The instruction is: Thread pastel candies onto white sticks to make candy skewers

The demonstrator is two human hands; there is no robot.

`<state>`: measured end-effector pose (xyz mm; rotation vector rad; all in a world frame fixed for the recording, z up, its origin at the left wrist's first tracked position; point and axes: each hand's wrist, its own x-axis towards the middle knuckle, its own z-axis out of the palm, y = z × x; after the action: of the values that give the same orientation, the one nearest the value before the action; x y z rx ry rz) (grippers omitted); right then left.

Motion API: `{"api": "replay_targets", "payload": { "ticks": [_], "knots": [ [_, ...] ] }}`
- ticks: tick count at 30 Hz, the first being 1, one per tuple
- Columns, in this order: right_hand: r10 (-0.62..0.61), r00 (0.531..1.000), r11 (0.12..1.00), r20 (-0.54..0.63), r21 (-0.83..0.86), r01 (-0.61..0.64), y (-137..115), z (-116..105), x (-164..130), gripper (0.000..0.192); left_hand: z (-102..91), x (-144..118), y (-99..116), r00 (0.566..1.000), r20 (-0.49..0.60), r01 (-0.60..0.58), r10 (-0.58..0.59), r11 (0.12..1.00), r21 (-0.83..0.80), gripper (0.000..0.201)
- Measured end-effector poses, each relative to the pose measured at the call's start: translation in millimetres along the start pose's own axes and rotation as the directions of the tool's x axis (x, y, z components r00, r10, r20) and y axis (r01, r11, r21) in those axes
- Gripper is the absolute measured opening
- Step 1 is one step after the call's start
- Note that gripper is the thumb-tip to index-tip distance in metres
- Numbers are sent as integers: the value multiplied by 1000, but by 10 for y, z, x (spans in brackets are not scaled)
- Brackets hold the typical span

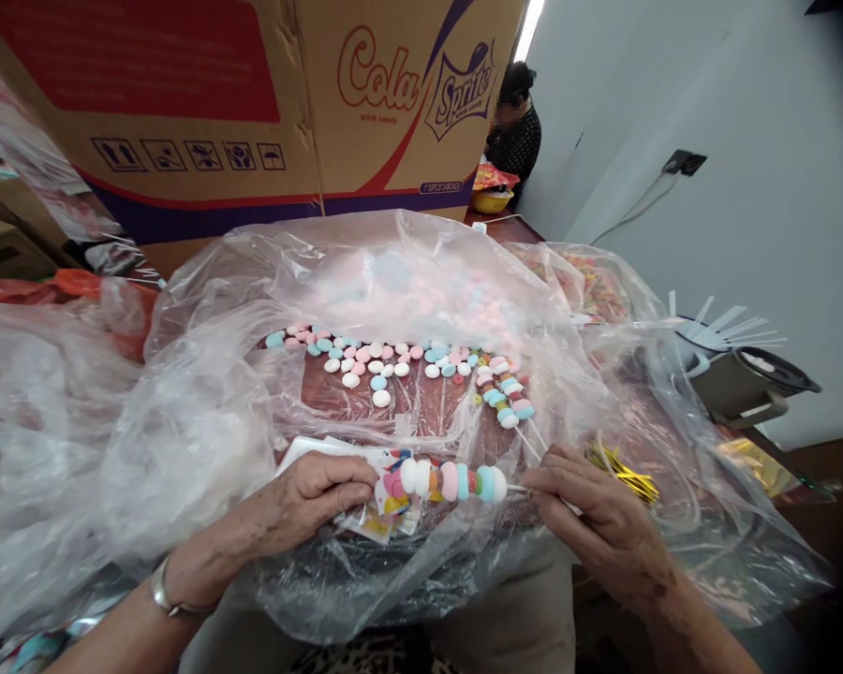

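Observation:
My right hand (594, 505) pinches the white stick of a candy skewer (450, 481). Soft pink, white and blue marshmallow-like candies are threaded on it, with brown, green and orange gummy pieces between them. At the skewer's other end, my left hand (323, 489) is closed on the edge of a small printed plastic bag (376, 522). The skewer's tip lies over or inside that bag; I cannot tell which. Beyond my right hand, finished-looking skewers (506, 393) lie side by side, sticks towards me. Loose candies (379, 354) are scattered on the red-brown tabletop (337, 393).
A large clear plastic bag (400, 281) of candies spreads behind. A tall cardboard carton (309, 112) stands at the back. Gold twist ties (625, 473) lie right, near a dark pot-like container (751, 384) and white sticks (723, 323). Another person (524, 131) sits beyond the carton.

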<state>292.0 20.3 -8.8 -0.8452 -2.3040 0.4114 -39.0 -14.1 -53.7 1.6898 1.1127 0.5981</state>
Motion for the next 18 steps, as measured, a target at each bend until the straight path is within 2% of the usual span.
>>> {"api": "replay_targets", "payload": {
  "ticks": [9, 14, 18],
  "knots": [
    [-49, 999, 998, 18, -42, 50, -29, -27, -14, 21, -26, -4, -5, 995, -98, -23, 28, 998, 56, 32],
    [-134, 991, 986, 11, -96, 135, -44, -38, -7, 20, 24, -1, 57, 985, -165, 64, -46, 993, 103, 32],
    [-156, 988, 982, 6, -110, 156, -33, -14, -30, 18, 77, -6, 103, 984, -178, 33, 3, 979, 199, 32]
  ]
}}
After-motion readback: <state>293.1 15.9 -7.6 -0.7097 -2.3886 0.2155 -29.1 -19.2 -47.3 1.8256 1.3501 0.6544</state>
